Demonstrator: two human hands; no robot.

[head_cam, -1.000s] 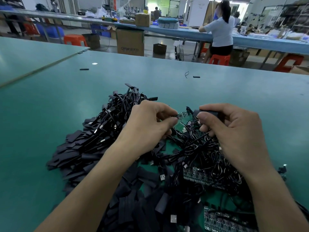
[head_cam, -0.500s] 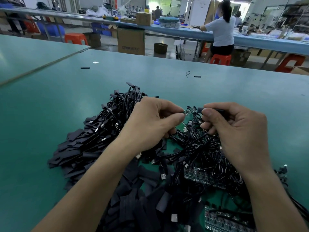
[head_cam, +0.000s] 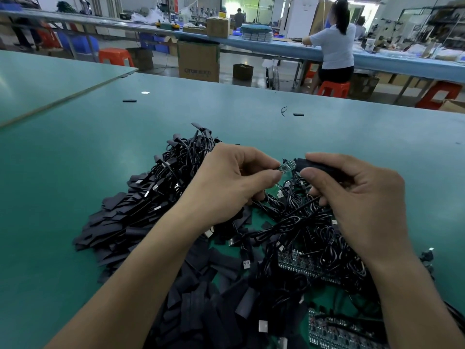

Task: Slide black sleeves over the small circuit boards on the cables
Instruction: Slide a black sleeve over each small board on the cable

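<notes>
now your left hand (head_cam: 234, 182) pinches the board (head_cam: 286, 167) at its fingertips. your right hand (head_cam: 359, 197) grips the sleeve (head_cam: 319, 166), whose mouth faces the board's free end, just beside it. both long axes run hand to hand, nearly in line, so the push should go straight across. the box (head_cam: 198, 59) print beyond the bench (head_cam: 75, 159) is too blurred to read.
</notes>
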